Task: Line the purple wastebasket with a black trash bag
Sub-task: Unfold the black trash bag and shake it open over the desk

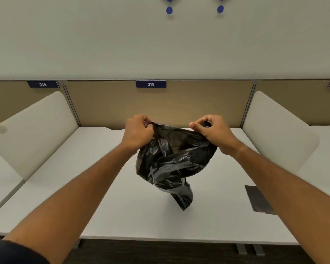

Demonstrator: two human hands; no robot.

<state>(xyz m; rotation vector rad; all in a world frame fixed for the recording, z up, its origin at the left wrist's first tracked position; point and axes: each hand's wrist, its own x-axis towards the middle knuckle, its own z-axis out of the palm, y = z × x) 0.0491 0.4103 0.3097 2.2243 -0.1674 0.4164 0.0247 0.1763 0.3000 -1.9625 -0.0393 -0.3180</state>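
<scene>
A crumpled black trash bag [171,164] hangs in the air above a white desk [107,197]. My left hand [138,133] pinches the bag's top edge on the left side. My right hand [212,133] pinches the same edge on the right. The mouth of the bag is pulled partly apart between my hands, and its twisted bottom dangles just over the desk top. No purple wastebasket is in view.
White side dividers stand at the left [36,130] and right [278,130] of the desk. A tan back panel [156,103] carries a blue sign reading 215. A dark flat sheet [257,201] lies on the desk at the right, partly under my right forearm.
</scene>
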